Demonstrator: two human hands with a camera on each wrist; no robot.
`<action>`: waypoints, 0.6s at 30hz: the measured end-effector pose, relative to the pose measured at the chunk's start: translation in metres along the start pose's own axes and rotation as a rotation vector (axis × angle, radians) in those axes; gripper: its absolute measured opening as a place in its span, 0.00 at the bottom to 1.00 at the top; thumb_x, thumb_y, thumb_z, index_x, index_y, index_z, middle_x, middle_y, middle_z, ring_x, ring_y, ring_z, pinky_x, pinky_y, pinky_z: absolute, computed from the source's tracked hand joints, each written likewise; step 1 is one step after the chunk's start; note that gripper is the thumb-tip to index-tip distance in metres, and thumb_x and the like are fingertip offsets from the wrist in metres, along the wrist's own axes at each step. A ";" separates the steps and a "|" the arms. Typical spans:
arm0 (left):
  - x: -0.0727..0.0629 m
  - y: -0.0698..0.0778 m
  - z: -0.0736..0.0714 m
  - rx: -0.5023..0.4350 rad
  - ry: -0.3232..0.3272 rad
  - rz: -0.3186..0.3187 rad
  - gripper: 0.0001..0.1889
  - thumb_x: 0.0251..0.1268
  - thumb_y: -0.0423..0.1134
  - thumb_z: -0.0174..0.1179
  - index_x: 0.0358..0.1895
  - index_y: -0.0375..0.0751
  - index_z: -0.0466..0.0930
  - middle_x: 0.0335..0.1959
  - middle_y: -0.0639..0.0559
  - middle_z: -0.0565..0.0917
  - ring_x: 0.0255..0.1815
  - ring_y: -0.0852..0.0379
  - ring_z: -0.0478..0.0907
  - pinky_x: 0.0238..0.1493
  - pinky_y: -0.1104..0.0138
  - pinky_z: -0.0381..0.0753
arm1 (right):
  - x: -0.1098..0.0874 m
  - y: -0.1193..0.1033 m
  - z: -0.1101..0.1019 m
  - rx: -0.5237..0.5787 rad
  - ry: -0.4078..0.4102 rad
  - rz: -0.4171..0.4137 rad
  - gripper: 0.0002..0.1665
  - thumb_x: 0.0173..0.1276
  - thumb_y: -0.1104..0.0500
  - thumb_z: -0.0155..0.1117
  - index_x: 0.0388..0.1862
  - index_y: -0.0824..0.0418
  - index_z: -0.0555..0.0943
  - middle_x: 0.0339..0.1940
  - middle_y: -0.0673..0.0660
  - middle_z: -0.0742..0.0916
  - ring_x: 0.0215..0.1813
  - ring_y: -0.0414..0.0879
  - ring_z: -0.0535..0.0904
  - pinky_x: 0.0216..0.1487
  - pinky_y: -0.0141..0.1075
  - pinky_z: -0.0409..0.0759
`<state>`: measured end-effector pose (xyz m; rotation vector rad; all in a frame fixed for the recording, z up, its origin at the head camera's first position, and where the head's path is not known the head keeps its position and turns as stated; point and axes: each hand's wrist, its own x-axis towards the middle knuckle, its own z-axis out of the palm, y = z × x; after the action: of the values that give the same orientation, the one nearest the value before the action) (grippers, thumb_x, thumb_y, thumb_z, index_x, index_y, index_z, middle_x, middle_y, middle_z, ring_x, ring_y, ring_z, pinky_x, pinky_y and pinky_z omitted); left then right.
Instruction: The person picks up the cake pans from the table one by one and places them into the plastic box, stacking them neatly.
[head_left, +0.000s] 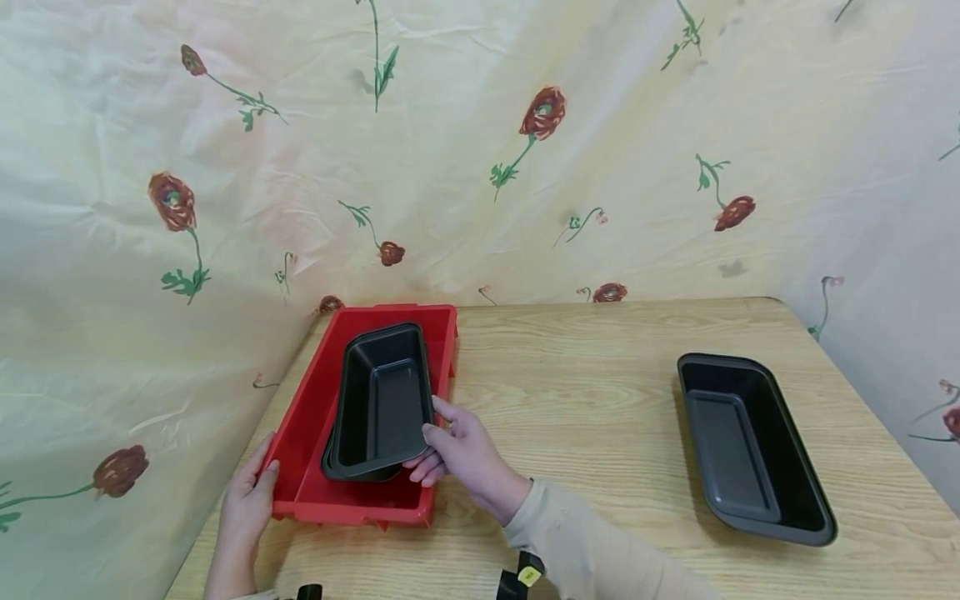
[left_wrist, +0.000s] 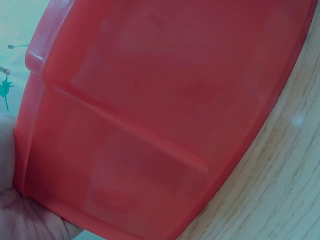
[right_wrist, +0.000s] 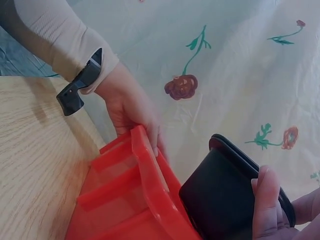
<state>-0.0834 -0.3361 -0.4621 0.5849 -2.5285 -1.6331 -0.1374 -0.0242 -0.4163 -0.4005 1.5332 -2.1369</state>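
Note:
My right hand [head_left: 468, 454] pinches the near right corner of a black loaf pan [head_left: 401, 408], which is tilted over the inside of a red plastic bin [head_left: 300, 450]. A second dark rim shows just beneath that pan at its near left corner. In the right wrist view, fingers [right_wrist: 267, 195] lie against the outside of the loaf pan [right_wrist: 220, 195] below its rim. My left hand [head_left: 247, 496] grips the bin's near left edge, thumb over the rim. The left wrist view shows the palm against the outer wall of the bin [left_wrist: 140, 125].
Another black loaf pan [head_left: 731, 450] lies on the right side of the wooden table [head_left: 562, 375]. Flower-patterned cloth [head_left: 450, 167] hangs behind the table and along both sides. A dark strapped device [right_wrist: 82, 82] sits on the left wrist.

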 end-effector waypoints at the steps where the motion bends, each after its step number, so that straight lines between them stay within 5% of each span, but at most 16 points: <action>1: 0.000 0.000 0.000 0.002 -0.002 0.000 0.29 0.86 0.34 0.41 0.84 0.42 0.50 0.80 0.29 0.56 0.72 0.33 0.63 0.42 0.81 0.71 | 0.001 0.001 0.000 0.001 0.001 0.000 0.29 0.82 0.68 0.48 0.80 0.63 0.65 0.37 0.72 0.89 0.22 0.43 0.85 0.29 0.32 0.84; 18: 0.002 -0.001 -0.001 0.024 -0.010 -0.025 0.29 0.86 0.35 0.41 0.84 0.44 0.49 0.81 0.30 0.55 0.73 0.33 0.62 0.50 0.73 0.74 | 0.009 0.014 0.011 -0.003 0.050 0.035 0.30 0.82 0.65 0.52 0.81 0.64 0.63 0.37 0.73 0.88 0.23 0.44 0.85 0.31 0.35 0.85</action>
<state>-0.0848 -0.3383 -0.4631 0.6140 -2.5623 -1.6196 -0.1371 -0.0417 -0.4267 -0.3207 1.5598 -2.1330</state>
